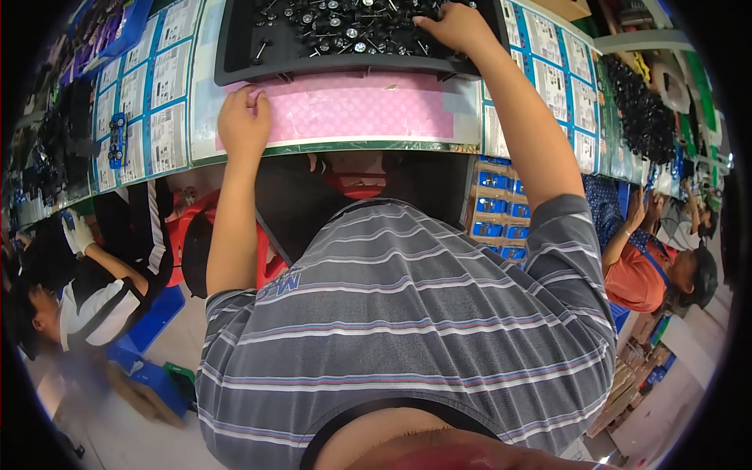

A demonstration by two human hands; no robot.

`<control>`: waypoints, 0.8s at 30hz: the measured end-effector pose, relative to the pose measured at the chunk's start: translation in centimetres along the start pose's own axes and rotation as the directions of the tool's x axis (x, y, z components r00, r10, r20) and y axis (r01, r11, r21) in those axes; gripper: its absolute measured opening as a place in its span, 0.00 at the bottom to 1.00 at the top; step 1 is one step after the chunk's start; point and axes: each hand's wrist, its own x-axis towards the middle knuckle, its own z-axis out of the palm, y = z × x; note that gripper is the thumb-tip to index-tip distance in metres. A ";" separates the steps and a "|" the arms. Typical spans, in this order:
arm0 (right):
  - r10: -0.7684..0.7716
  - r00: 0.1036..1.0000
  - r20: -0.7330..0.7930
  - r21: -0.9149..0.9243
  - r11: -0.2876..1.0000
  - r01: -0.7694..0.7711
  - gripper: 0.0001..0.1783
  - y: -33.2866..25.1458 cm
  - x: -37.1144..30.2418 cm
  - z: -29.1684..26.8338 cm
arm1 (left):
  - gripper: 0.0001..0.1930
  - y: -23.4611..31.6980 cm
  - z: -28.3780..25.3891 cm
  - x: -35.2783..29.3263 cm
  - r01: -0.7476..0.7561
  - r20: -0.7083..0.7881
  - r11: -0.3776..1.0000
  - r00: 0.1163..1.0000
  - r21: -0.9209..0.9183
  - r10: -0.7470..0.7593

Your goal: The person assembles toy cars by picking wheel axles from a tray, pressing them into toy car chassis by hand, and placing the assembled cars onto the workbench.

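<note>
A black tray [266, 69] at the far edge of the view holds many small black toy wheels with silver hubs, some on thin axles [352, 33]. My right hand [462, 30] reaches over its right side, fingers bent and pinched down among the wheels; what lies between the fingertips is too small to make out. My left hand [244, 121] rests at the table edge in front of the tray's left corner, beside a pink bubble-wrap sheet [352, 110]. Its fingers are curled in, and anything inside them is hidden.
A blue toy car [117, 141] lies on the printed sheets at left. More blue toy cars [490, 205] sit in a divided tray below the table edge at right. People work on both sides: a gloved hand [78, 233] at left, an orange-red sleeve [636, 280] at right.
</note>
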 end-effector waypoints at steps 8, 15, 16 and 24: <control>-0.217 0.976 -0.027 -0.304 0.932 0.199 0.26 1.2 2.1 1.2 | 0.11 1.2 0.5 -0.6 -0.011 -0.050 0.998 0.999 0.055 0.014; -0.450 0.890 -0.069 -0.020 0.893 0.450 0.18 3.2 -0.3 -0.9 | 0.11 0.7 0.2 -0.7 -0.028 -0.032 0.997 0.999 0.076 0.031; -0.448 0.892 -0.070 -0.020 0.894 0.447 0.18 4.2 0.4 -0.8 | 0.11 0.9 0.4 -0.4 -0.033 -0.037 0.996 0.999 0.085 0.036; -0.612 0.772 0.172 0.068 0.789 0.611 0.17 3.8 0.7 -0.8 | 0.11 1.2 0.6 -0.4 -0.021 -0.044 0.988 0.999 0.155 0.028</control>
